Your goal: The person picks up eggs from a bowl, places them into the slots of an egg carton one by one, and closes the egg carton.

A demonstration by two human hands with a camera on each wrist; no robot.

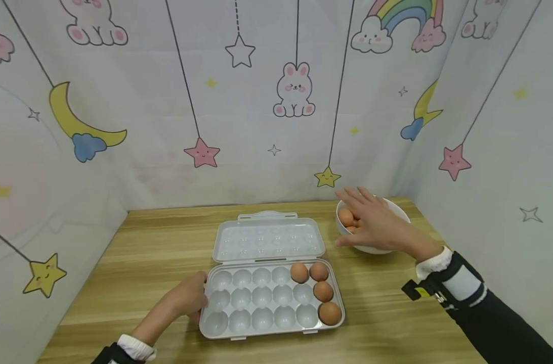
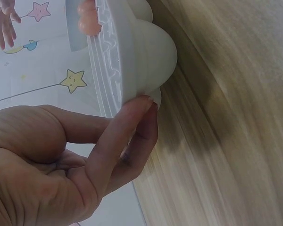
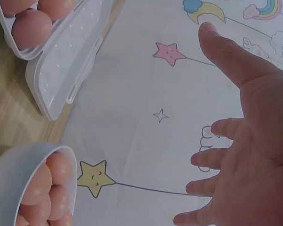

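A white plastic egg carton [image 1: 272, 332] lies open on the table, its lid [image 1: 269, 241] folded back. Several brown eggs [image 1: 329, 313] fill its right column, and one more sits in the back row beside them. My left hand [image 1: 187, 297] grips the carton's left edge; the left wrist view shows thumb and fingers pinching the rim [image 2: 128, 61]. Over a white bowl [image 1: 401, 211] at the back right hovers my right hand [image 1: 378, 222], its fingers spread and nothing in them. Brown eggs [image 3: 37, 186] are piled in that bowl, partly hidden by the hand in the head view.
The wood-grain table [image 1: 167, 237] is bordered at the back and sides by a pale cloth [image 1: 253, 177] printed with stars, moons and rabbits. The bowl stands near the table's back right corner, to the right of the carton's lid.
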